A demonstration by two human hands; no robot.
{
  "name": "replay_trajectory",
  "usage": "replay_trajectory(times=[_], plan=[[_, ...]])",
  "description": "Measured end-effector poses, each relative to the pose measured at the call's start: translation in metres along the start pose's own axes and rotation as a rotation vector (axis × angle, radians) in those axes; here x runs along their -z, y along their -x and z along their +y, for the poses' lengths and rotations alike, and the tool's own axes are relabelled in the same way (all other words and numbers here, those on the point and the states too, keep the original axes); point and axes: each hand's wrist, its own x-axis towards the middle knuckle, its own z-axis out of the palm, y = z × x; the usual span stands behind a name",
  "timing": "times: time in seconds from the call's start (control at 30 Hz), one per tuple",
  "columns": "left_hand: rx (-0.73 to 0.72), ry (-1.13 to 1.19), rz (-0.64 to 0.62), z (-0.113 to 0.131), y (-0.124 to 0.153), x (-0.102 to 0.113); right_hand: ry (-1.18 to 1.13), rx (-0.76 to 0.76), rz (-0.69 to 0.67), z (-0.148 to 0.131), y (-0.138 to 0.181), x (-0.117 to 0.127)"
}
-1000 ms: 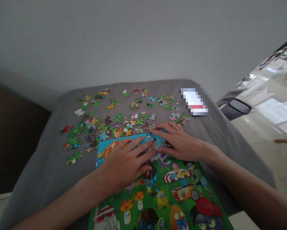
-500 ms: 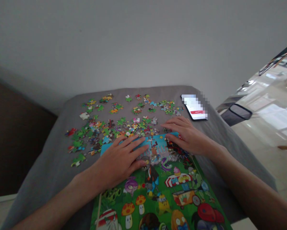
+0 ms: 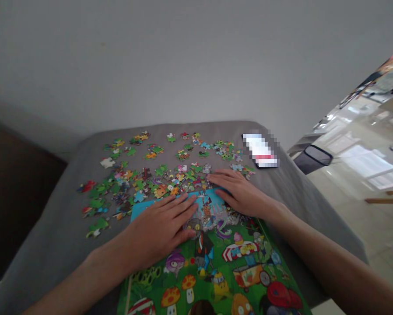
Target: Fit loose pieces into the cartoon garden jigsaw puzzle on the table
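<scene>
A cartoon picture sheet (image 3: 212, 267), printed with mushrooms, plants and zombie figures on green, lies in front of me with its blue top edge away from me. My left hand (image 3: 162, 225) rests flat on its upper left part, fingers stretched out. At the upper right corner, my right hand (image 3: 240, 192) lies palm down with its fingers extended leftward; the fingertips reach past the blue edge beside loose jigsaw pieces (image 3: 183, 177). Whatever lies under the right palm is hidden. Several more jigsaw pieces (image 3: 98, 203) are scattered left of the sheet.
A phone (image 3: 260, 151) with a lit screen lies at the far right of the grey-covered table (image 3: 61, 218). A pale wall (image 3: 183, 65) stands right behind the table. To the right, a tiled floor (image 3: 341, 218) shows beyond the table's edge.
My right hand has slid left and a little toward me, uncovering a few pale blue and green pieces behind it. My left hand stays on the sheet. The view has shifted slightly.
</scene>
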Motion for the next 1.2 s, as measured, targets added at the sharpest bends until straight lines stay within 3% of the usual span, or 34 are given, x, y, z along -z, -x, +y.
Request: replay_trajectory(times=[0.33, 0.53, 0.7, 0.9, 1.1, 1.2], plan=[[0.026, 0.067, -0.017, 0.000, 0.000, -0.002, -0.040, -0.097, 0.131, -0.002, -0.017, -0.008], [0.014, 0.097, 0.046, -0.002, 0.002, -0.002, -0.206, -0.129, 0.130, 0.001, -0.009, 0.011], [-0.002, 0.092, 0.103, -0.005, 0.003, -0.006, -0.292, -0.292, 0.198, 0.014, -0.002, 0.025], [-0.006, 0.086, 0.111, -0.006, 0.003, -0.007, -0.342, -0.343, 0.201, 0.019, -0.001, 0.014], [-0.003, 0.043, 0.086, -0.005, 0.002, -0.005, -0.128, -0.189, 0.249, 0.024, -0.006, 0.004], [-0.003, 0.064, 0.111, -0.005, 0.001, -0.007, -0.029, -0.239, 0.188, 0.022, -0.018, 0.000]])
